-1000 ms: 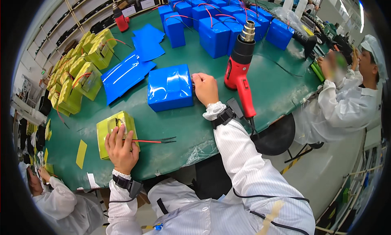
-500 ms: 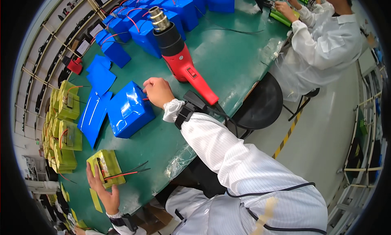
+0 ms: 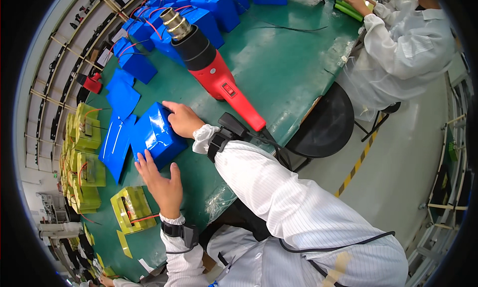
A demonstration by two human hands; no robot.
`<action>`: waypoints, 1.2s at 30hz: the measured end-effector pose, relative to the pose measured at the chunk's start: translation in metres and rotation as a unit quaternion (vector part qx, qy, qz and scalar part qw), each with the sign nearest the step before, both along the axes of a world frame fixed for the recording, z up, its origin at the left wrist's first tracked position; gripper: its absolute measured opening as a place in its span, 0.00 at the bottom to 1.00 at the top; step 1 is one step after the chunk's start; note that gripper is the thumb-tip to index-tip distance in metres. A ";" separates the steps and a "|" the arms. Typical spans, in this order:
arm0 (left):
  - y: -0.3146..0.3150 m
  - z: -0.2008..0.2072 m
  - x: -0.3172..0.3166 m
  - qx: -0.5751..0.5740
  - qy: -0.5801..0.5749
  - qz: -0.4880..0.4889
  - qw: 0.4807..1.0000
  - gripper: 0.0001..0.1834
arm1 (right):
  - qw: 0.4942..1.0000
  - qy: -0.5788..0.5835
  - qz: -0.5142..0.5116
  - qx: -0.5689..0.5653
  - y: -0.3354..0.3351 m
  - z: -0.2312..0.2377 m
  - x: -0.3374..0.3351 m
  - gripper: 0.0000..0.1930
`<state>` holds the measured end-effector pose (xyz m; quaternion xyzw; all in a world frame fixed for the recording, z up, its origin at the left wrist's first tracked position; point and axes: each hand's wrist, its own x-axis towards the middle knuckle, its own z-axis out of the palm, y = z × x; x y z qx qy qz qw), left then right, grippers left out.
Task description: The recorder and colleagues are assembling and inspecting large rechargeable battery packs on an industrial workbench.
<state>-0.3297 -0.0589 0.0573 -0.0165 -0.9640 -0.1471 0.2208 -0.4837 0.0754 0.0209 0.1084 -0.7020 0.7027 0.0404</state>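
Observation:
A battery pack in shiny blue wrap (image 3: pixel 155 134) lies on the green table in front of me. My right hand (image 3: pixel 183 120) rests against its far right edge, index finger stretched along the top and the other fingers partly hidden. My left hand (image 3: pixel 162 187) is at the pack's near edge, fingers spread and fingertips at the wrap. Closer to me sits a yellow battery pack (image 3: pixel 131 210) with red and dark wires, apart from both hands. Flat blue wrap sleeves (image 3: pixel 116 143) lie to the left of the blue pack.
A red heat gun (image 3: pixel 219 75) stands with its nozzle up, right of the blue pack. Blue packs (image 3: pixel 211 11) fill the far side; yellow packs (image 3: pixel 88 172) line the left edge. Another red tool (image 3: pixel 89 82) lies far left. A black stool (image 3: pixel 326 123) and a co-worker (image 3: pixel 406 53) are at right.
My left hand has left the yellow pack and moved up and right to the blue pack's near edge. My right hand's index finger has straightened along the blue pack.

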 end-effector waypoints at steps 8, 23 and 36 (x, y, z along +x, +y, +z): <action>-0.002 0.002 -0.012 0.017 0.045 0.004 0.999 0.35 | 1.000 0.031 0.000 0.000 0.000 -0.002 0.001 0.26; -0.036 -0.015 -0.014 0.523 0.038 -0.003 0.852 0.45 | 0.999 -0.020 0.025 -0.028 -0.005 -0.002 0.005 0.36; -0.052 -0.035 -0.007 0.362 0.016 0.063 0.930 0.45 | 0.997 0.002 -0.041 0.064 -0.011 0.024 0.017 0.21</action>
